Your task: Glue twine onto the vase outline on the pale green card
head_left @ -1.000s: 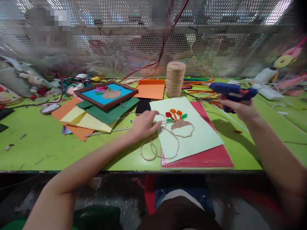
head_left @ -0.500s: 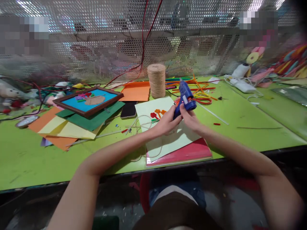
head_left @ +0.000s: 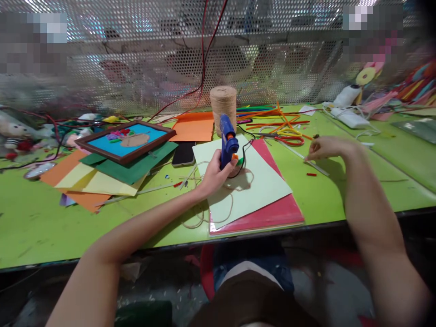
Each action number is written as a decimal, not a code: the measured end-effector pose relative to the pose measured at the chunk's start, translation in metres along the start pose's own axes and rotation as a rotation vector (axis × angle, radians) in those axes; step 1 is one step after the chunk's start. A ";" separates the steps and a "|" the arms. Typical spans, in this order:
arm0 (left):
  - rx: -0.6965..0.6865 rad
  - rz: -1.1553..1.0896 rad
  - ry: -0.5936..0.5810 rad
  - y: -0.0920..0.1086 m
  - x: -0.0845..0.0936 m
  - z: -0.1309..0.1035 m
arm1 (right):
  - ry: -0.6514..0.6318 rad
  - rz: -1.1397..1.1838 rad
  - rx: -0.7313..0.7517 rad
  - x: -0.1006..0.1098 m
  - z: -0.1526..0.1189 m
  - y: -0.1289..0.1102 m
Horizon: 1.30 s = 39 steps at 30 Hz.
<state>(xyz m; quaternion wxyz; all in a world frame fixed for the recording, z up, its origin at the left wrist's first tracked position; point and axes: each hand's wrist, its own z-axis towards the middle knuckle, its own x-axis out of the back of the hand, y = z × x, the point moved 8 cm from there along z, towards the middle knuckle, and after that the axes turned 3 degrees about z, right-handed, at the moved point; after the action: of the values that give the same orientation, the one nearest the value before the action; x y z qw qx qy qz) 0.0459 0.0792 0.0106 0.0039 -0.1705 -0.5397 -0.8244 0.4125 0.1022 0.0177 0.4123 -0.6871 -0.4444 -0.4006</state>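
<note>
My left hand (head_left: pixel 218 170) is wrapped round the handle of a blue hot glue gun (head_left: pixel 227 143), held above a pale green sheet of paper (head_left: pixel 255 200). An orange piece and a green piece show beside the gun, with looped twine on the paper. The coloured flower pieces seen before are mostly hidden by the hand and gun. My right hand (head_left: pixel 322 149) is at the right, fingers bent and pinched, fingertips at a thin whitish stick (head_left: pixel 289 151) on the table. Whether they grip the stick is unclear. A short red piece (head_left: pixel 311 174) lies just below.
A twine spool (head_left: pixel 223 97) stands behind the gun, near scissors (head_left: pixel 282 138) and coloured pipe cleaners (head_left: pixel 262 116). Leftward are a framed picture (head_left: pixel 126 141) on stacked papers and a phone (head_left: pixel 183 154). A red folder (head_left: pixel 282 213) lies under the sheet near the table edge.
My right hand has let go of the glue gun and moved right to the whitish stick. My left hand has carried the gun left, in front of the twine spool.
</note>
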 end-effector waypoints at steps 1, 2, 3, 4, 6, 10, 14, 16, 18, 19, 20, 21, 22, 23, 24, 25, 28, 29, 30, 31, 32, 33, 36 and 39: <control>0.004 -0.017 -0.006 -0.002 -0.001 -0.001 | -0.114 0.074 -0.018 -0.011 0.004 0.009; 0.012 -0.032 -0.017 -0.005 -0.002 -0.001 | -0.192 0.138 -0.020 -0.019 0.006 0.014; 0.024 -0.044 -0.030 -0.008 -0.004 -0.002 | -0.229 0.185 -0.013 -0.023 0.005 0.016; 0.040 -0.054 -0.043 -0.012 -0.005 -0.003 | -0.230 0.208 -0.001 -0.024 0.004 0.016; 0.071 -0.066 -0.060 -0.018 -0.007 -0.005 | -0.182 0.282 0.045 -0.017 -0.004 0.012; 0.090 -0.059 -0.083 -0.026 -0.009 -0.007 | -0.083 0.669 0.318 0.006 -0.029 -0.019; 0.072 -0.021 -0.081 -0.023 -0.007 -0.007 | -0.122 0.926 0.487 0.010 -0.044 -0.051; 0.044 0.062 -0.087 -0.015 -0.005 -0.004 | -0.142 0.974 0.513 0.008 -0.046 -0.059; -0.002 0.212 -0.143 -0.003 -0.008 0.002 | -0.104 1.005 0.522 0.011 -0.045 -0.060; -0.033 0.305 -0.195 0.003 -0.013 0.007 | -0.064 1.014 0.519 0.013 -0.044 -0.058; -0.070 0.404 -0.259 0.009 -0.019 0.011 | -0.024 1.023 0.512 0.016 -0.042 -0.055; -0.109 0.511 -0.330 0.013 -0.028 0.014 | 0.009 1.034 0.504 0.019 -0.042 -0.052; -0.146 0.617 -0.395 0.017 -0.038 0.018 | 0.035 1.049 0.499 0.021 -0.041 -0.049; -0.176 0.714 -0.449 0.020 -0.047 0.021 | 0.053 1.066 0.498 0.023 -0.041 -0.046; -0.202 0.797 -0.487 0.022 -0.057 0.024 | 0.064 1.085 0.500 0.025 -0.041 -0.045; -0.230 0.868 -0.509 0.024 -0.066 0.026 | 0.071 1.107 0.501 0.026 -0.041 -0.044; -0.305 1.030 -0.540 0.029 -0.088 0.029 | 0.072 1.160 0.496 0.027 -0.042 -0.046; -0.322 1.068 -0.544 0.030 -0.093 0.029 | 0.069 1.172 0.493 0.026 -0.043 -0.049; -0.333 1.098 -0.545 0.031 -0.097 0.029 | 0.066 1.181 0.489 0.026 -0.044 -0.051; -0.339 1.119 -0.545 0.031 -0.100 0.028 | 0.063 1.185 0.485 0.025 -0.045 -0.054; -0.340 1.130 -0.545 0.031 -0.102 0.028 | 0.061 1.184 0.481 0.024 -0.046 -0.056; -0.336 1.129 -0.545 0.031 -0.103 0.027 | 0.060 1.179 0.478 0.023 -0.048 -0.058; -0.328 1.064 -0.538 0.031 -0.107 0.024 | 0.050 1.156 0.484 0.022 -0.051 -0.063; -0.332 0.962 -0.511 0.033 -0.110 0.024 | 0.063 1.153 0.493 0.023 -0.052 -0.062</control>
<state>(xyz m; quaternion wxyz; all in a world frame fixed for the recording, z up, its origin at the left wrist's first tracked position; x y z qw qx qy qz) 0.1621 0.0668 0.0172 0.2213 -0.5894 -0.2482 -0.7362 0.3513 0.0776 0.0693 0.7213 -0.6888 -0.0694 -0.0194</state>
